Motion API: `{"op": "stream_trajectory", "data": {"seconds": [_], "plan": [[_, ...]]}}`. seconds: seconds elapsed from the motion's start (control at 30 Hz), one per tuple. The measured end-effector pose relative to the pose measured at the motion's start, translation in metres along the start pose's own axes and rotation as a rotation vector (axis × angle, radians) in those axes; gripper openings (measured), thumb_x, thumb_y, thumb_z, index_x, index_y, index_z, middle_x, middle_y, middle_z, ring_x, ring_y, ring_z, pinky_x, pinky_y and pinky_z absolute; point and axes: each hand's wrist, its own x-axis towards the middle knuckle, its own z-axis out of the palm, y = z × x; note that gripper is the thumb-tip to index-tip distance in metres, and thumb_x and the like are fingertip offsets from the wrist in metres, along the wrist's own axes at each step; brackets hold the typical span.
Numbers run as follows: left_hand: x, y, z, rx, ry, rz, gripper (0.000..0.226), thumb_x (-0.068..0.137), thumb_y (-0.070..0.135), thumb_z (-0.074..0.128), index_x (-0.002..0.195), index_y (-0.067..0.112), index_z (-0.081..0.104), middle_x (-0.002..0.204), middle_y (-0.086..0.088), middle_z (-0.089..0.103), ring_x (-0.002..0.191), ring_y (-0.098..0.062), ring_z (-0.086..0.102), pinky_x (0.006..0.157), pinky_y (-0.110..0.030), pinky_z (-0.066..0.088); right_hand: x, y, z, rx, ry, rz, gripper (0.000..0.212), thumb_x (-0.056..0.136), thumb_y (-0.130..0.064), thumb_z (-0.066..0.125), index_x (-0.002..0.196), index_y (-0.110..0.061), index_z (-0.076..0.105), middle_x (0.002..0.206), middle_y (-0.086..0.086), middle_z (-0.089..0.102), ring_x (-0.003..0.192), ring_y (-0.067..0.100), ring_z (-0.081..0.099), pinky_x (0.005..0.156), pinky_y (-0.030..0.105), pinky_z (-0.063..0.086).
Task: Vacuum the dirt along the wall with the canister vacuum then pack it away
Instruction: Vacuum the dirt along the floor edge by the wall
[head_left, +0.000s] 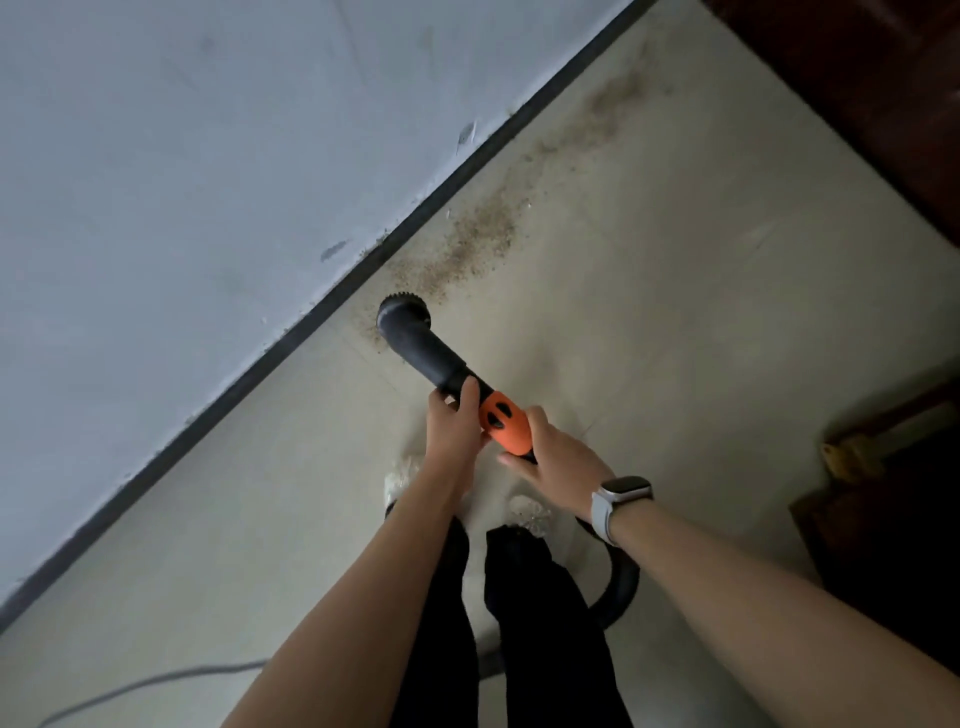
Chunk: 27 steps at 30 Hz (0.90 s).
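A black vacuum nozzle (415, 338) with a round brush tip points down at the floor beside the dark skirting (322, 306). Its orange collar (505, 422) sits between my hands. My left hand (453, 426) grips the tube just ahead of the collar. My right hand (556, 462), with a white watch on the wrist, holds the tube behind the collar. The black hose (621, 582) curves away behind my right forearm. Brown dirt (467, 244) lies in a band along the wall, from the brush tip toward the far corner. The canister is out of view.
A white wall (208, 156) fills the upper left. Dark wooden furniture (883, 78) stands at the top right, and another dark piece with a brass fitting (852, 452) at the right. A grey cord (156, 680) runs over the floor at the lower left. My feet stand below the hands.
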Motion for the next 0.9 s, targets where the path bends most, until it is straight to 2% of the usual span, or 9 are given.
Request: {"op": "stream_trajectory", "data": {"seconds": [0.07,0.13,0.2,0.3,0.4,0.5,0.73,0.9], "plan": [[-0.006,0.025,-0.006,0.101,-0.016,0.054,0.021,0.096,0.027,0.048,0.109,0.011,0.044,0.09,0.0,0.058,0.082,-0.013,0.06,0.083,-0.042,0.055,-0.002,-0.021,-0.019,0.05,-0.023,0.026,0.045,0.093,-0.04,0.052,0.121,-0.011,0.034,0.088,0.002,0.049,0.067,0.023,0.05,0.051,0.028,0.031],[-0.012,0.052,-0.011,0.173,-0.058,0.101,0.022,0.096,0.027,0.047,0.108,0.009,0.047,0.088,-0.002,0.06,0.085,-0.018,0.061,0.089,-0.049,0.052,-0.002,-0.041,-0.035,0.112,-0.026,0.065,0.044,0.093,-0.039,0.052,0.122,-0.012,0.033,0.091,0.002,0.05,0.071,0.023,0.053,0.057,0.032,0.039],[-0.017,0.075,-0.016,0.231,-0.102,0.134,0.022,0.097,0.026,0.046,0.107,0.007,0.05,0.089,-0.006,0.062,0.088,-0.022,0.062,0.089,-0.052,0.051,-0.001,-0.059,-0.046,0.157,-0.018,0.117,0.041,0.093,-0.038,0.052,0.12,-0.014,0.034,0.09,0.001,0.051,0.074,0.024,0.055,0.062,0.035,0.043],[-0.023,0.103,-0.023,0.268,-0.145,0.16,0.022,0.098,0.023,0.045,0.108,0.004,0.051,0.096,-0.013,0.062,0.094,-0.028,0.062,0.09,-0.055,0.049,0.003,-0.079,-0.061,0.178,-0.033,0.178,0.035,0.094,-0.035,0.053,0.117,-0.016,0.035,0.083,-0.003,0.05,0.069,0.019,0.054,0.057,0.032,0.041],[-0.029,0.123,-0.026,0.284,-0.172,0.157,0.029,0.098,0.022,0.045,0.118,0.0,0.046,0.109,-0.019,0.06,0.102,-0.031,0.061,0.091,-0.054,0.049,0.008,-0.093,-0.073,0.206,-0.037,0.201,0.03,0.094,-0.032,0.054,0.112,-0.018,0.036,0.079,-0.004,0.049,0.062,0.011,0.049,0.051,0.024,0.033],[-0.03,0.139,-0.025,0.305,-0.187,0.17,0.035,0.098,0.023,0.046,0.125,0.001,0.042,0.118,-0.019,0.057,0.109,-0.03,0.058,0.095,-0.051,0.047,0.015,-0.102,-0.083,0.218,-0.027,0.213,0.034,0.093,-0.032,0.055,0.116,-0.016,0.035,0.085,-0.003,0.05,0.062,0.006,0.047,0.052,0.022,0.033],[-0.015,0.171,-0.02,0.326,-0.182,0.197,0.038,0.097,0.021,0.048,0.128,0.0,0.041,0.119,-0.018,0.058,0.11,-0.03,0.057,0.096,-0.05,0.047,0.039,-0.109,-0.1,0.243,-0.036,0.191,0.037,0.093,-0.034,0.055,0.117,-0.018,0.033,0.075,-0.009,0.048,0.061,0.007,0.05,0.052,0.022,0.035],[0.001,0.183,-0.011,0.348,-0.124,0.201,0.042,0.096,0.022,0.051,0.131,0.003,0.042,0.121,-0.013,0.058,0.108,-0.027,0.058,0.095,-0.043,0.048,0.062,-0.102,-0.114,0.229,-0.071,0.098,0.033,0.092,-0.033,0.057,0.108,-0.019,0.032,0.072,-0.013,0.046,0.058,0.001,0.047,0.047,0.015,0.033]]}}
